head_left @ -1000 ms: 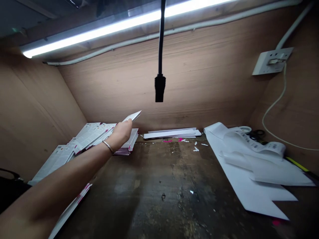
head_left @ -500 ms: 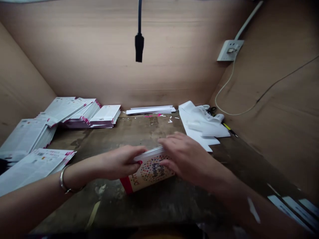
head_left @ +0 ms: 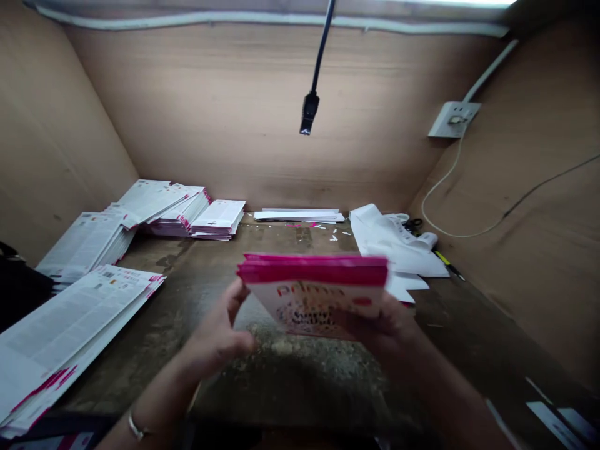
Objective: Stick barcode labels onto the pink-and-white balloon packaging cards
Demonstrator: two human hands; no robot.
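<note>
A small stack of printed packets [head_left: 309,275] is held upright above the middle of the table, pink edge on top, with "prima" lettering and a dotted print on the front. My right hand [head_left: 389,331] grips its right side, the thumb lying across the front and the other fingers hidden behind. At the left edge of the stack is my left hand [head_left: 218,340], thumb and fingers apart; whether its fingertips touch the packets I cannot tell. A bracelet circles that wrist.
Piles of white-and-pink packets [head_left: 89,244] line the left and back left of the table. White strips [head_left: 300,215] lie at the back. White backing sheets [head_left: 394,244], scissors [head_left: 412,225] and a yellow pen-like tool [head_left: 450,265] are at back right. A black cable [head_left: 310,106] hangs overhead.
The stack has been turned so its pink edge is on top, and lifted off the table. My left hand has let go of its left end. The camera view has shifted.
</note>
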